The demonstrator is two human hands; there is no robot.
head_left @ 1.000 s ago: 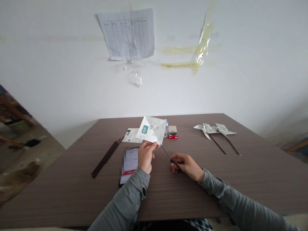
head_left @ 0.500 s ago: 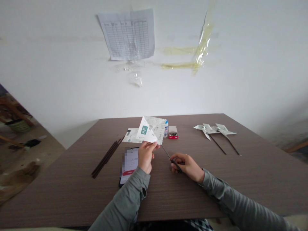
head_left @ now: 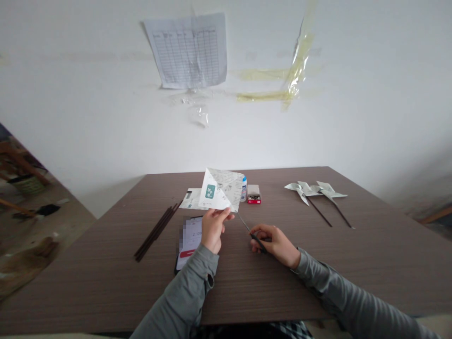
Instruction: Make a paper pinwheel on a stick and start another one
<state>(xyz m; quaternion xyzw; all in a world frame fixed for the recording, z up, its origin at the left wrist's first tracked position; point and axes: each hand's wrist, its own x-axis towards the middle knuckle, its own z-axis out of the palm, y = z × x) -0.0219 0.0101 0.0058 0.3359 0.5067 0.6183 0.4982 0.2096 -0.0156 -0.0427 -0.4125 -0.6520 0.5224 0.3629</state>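
Note:
My left hand [head_left: 213,230] pinches the lower edge of a printed paper square [head_left: 221,190] with a green logo and diagonal creases, holding it up above the table. In my right hand [head_left: 274,242] are black-handled scissors [head_left: 259,242]. Their blades point up and left, with the tips at the paper's lower right corner, close to my left fingertips. Whether the tips are around the paper or only touching it, I cannot tell. Behind the paper, partly covered, stands a small white bottle with a blue cap [head_left: 244,181].
Beside the bottle sits an open red box [head_left: 254,195] of small metal pieces. Two paper pinwheels [head_left: 326,189] on brown sticks lie at the right. A phone [head_left: 189,242], several brown sticks [head_left: 155,231] and another paper sheet [head_left: 191,198] lie on the left of the table [head_left: 247,292].
The paper and my left hand have shifted slightly left, and the paper has tilted a little. My right hand and the scissors have barely moved.

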